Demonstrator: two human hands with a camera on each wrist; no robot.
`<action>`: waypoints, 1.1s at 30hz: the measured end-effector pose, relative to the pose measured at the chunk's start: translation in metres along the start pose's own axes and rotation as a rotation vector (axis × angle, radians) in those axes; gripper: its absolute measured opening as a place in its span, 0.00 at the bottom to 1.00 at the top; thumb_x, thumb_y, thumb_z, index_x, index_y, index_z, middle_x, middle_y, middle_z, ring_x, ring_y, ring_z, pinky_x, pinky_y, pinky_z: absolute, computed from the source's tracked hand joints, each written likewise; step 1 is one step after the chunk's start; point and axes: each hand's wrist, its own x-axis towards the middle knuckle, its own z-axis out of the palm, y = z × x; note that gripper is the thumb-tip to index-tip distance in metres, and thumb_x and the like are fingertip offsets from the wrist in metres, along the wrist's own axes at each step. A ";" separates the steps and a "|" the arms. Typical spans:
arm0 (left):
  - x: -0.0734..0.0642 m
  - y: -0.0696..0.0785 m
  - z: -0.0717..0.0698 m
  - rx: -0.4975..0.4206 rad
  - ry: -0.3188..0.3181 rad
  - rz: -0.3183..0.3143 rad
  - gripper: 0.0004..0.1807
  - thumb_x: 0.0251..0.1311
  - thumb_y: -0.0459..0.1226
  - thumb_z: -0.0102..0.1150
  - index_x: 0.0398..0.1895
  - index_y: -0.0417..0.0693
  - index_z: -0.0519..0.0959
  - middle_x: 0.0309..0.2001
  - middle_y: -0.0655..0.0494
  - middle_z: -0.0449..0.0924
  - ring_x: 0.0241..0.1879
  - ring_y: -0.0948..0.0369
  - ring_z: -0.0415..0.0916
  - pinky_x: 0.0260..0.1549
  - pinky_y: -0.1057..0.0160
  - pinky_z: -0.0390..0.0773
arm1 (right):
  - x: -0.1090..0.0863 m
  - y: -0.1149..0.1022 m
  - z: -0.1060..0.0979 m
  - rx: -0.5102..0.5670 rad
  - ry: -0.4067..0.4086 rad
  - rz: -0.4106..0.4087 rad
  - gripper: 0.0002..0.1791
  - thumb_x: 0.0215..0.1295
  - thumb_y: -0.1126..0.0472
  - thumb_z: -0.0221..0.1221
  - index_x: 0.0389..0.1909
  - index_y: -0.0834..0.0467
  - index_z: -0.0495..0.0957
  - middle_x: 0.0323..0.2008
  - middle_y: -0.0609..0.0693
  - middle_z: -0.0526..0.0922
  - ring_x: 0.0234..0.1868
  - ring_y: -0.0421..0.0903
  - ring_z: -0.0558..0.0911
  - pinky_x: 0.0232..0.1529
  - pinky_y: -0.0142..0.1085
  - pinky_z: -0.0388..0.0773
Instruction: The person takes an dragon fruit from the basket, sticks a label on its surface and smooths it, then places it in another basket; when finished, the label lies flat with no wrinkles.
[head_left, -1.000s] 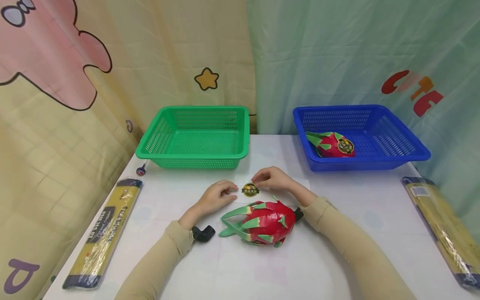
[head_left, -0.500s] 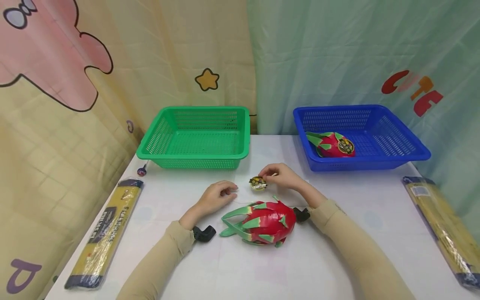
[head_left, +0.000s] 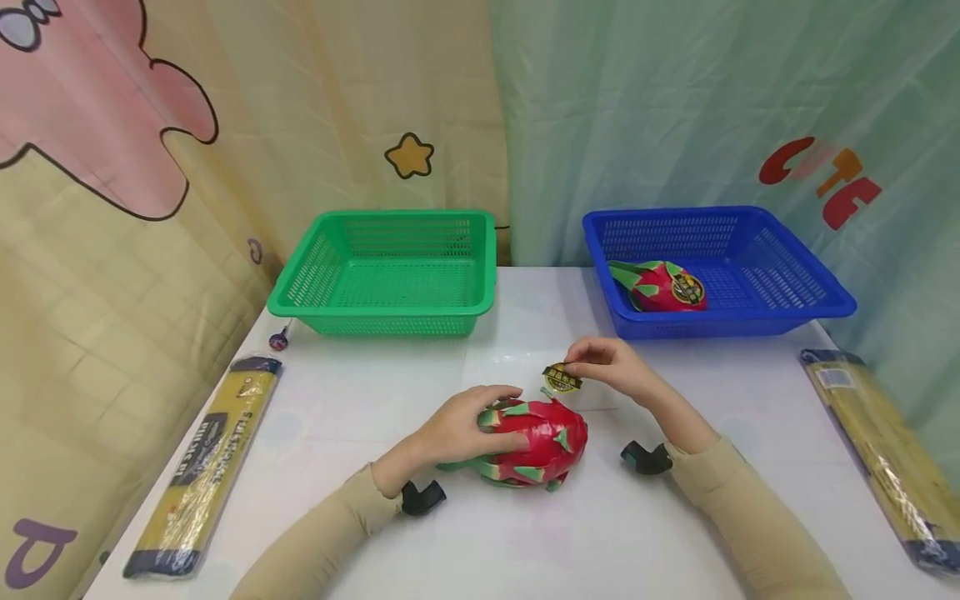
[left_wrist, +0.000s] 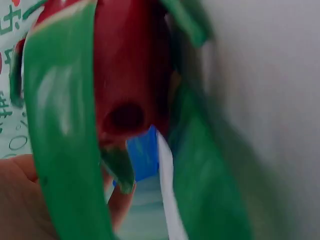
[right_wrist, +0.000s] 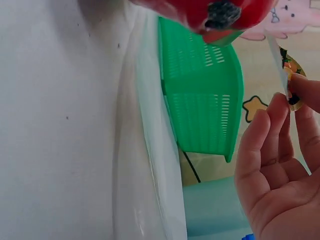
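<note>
Head view forward and down, close tilted wrist views, green basket in head and right wrist

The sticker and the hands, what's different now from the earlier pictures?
The right hand has moved right, pinching the round sticker. The left hand has moved right and taken hold of the near dragon fruit. The green basket, the blue basket and the dragon fruit inside it stayed put.

Red-green dragon fruit lying sideways, black-gold sticker pinched
</note>
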 end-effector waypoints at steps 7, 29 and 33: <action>-0.001 -0.003 0.011 -0.170 0.056 0.066 0.31 0.45 0.51 0.71 0.56 0.59 0.75 0.51 0.65 0.73 0.52 0.64 0.67 0.37 0.66 0.78 | -0.015 -0.012 0.006 0.091 -0.015 -0.002 0.03 0.62 0.65 0.59 0.35 0.55 0.77 0.33 0.48 0.81 0.35 0.43 0.79 0.39 0.33 0.78; 0.001 -0.005 0.015 -0.193 0.268 0.468 0.32 0.39 0.34 0.77 0.51 0.43 0.74 0.56 0.48 0.73 0.55 0.55 0.68 0.46 0.59 0.77 | -0.025 -0.034 0.034 0.033 -0.025 -0.109 0.10 0.55 0.69 0.65 0.37 0.64 0.76 0.32 0.52 0.79 0.32 0.45 0.77 0.35 0.34 0.78; 0.002 -0.005 0.013 -0.150 0.271 0.492 0.32 0.39 0.35 0.77 0.51 0.43 0.73 0.56 0.49 0.73 0.57 0.56 0.67 0.49 0.60 0.74 | -0.025 -0.036 0.036 -0.013 -0.020 -0.188 0.10 0.52 0.72 0.66 0.36 0.64 0.77 0.29 0.49 0.79 0.30 0.44 0.77 0.33 0.33 0.77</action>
